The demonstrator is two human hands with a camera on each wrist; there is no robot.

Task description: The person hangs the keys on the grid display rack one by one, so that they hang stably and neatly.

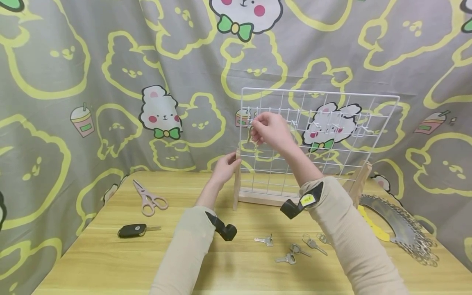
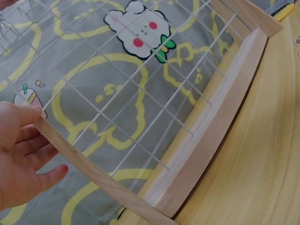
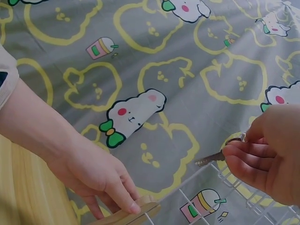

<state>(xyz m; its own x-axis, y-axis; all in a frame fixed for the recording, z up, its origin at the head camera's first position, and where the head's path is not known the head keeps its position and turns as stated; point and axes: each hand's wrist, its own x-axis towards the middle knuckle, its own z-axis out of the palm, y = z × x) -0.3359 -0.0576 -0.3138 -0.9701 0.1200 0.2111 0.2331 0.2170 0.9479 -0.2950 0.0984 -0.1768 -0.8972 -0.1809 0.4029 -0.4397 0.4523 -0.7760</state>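
Observation:
My right hand (image 1: 271,130) is raised at the upper left of a white wire grid (image 1: 320,93). It pinches a small metal key (image 3: 211,158) by its ring end, the blade pointing out from the fingers in the right wrist view. White hooks (image 1: 335,126) line the grid's upper part. My left hand (image 1: 224,168) grips the top of the stand's left wooden post (image 2: 89,168); some of its fingers lie behind the wood in the left wrist view. The grid stands upright in a wooden base (image 1: 263,198).
Several loose keys (image 1: 285,258) lie at the front of the table. Pink scissors (image 1: 147,200) and a black car key (image 1: 132,230) lie left. At right is a curved metal piece (image 1: 387,213) fringed with small chains, beside a yellow object (image 1: 374,227). A patterned curtain (image 1: 199,82) hangs behind.

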